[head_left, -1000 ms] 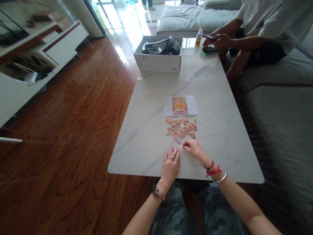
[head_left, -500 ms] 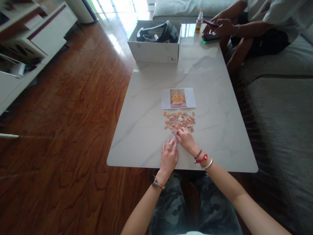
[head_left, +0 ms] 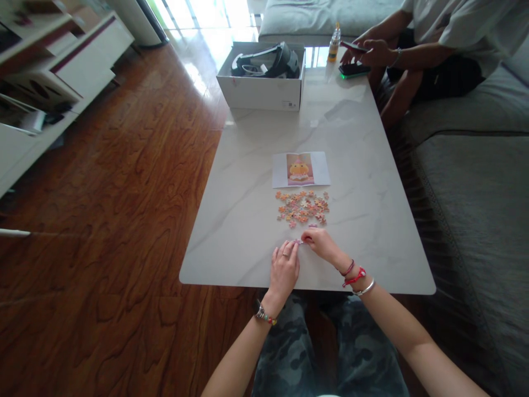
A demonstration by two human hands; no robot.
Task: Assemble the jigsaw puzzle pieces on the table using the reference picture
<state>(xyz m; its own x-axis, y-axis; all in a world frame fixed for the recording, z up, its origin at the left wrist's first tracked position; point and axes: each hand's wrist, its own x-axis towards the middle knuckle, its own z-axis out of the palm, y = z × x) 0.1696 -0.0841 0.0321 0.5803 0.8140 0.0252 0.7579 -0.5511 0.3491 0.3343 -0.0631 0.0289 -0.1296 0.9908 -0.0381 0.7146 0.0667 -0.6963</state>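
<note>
Right hand [head_left: 318, 243] pinches, and outstretched left hand [head_left: 284, 266] touches, a small pale-lilac puzzle piece [head_left: 300, 241], outline partly hidden.

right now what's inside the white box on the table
A dark headset-like device and a white cable show inside the white box. Its bottom and anything beneath the device are covered.

Puzzle pieces [head_left: 303, 208] before paper sheet [head_left: 301, 169]

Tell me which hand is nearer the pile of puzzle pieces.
Right. In view, the right hand is just below the pile of puzzle pieces; the left hand is farther below, toward its left side.
</note>
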